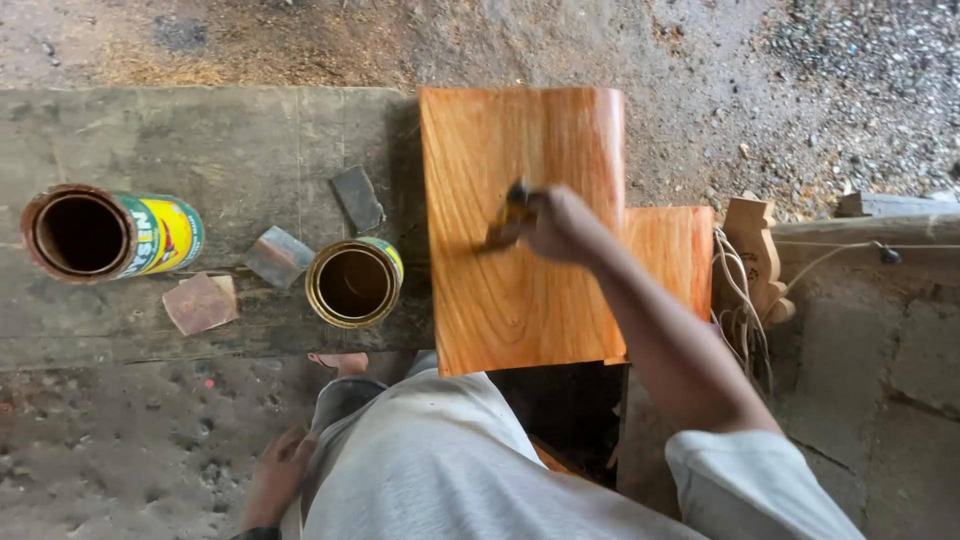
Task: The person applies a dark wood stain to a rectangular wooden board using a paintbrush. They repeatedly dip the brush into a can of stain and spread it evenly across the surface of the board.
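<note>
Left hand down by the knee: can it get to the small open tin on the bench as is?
Probably yes. The left hand rests low by the leg, empty, and the small open tin stands near the bench's front edge with nothing between them; only the sanding blocks lie beside it.

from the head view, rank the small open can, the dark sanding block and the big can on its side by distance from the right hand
1. small open can, left of the right hand
2. dark sanding block, slightly farther left, toward the bench's back
3. big can on its side, far left end

right hand (560, 225) fisted, arm outstretched; left hand (278, 475) low beside knee
</note>
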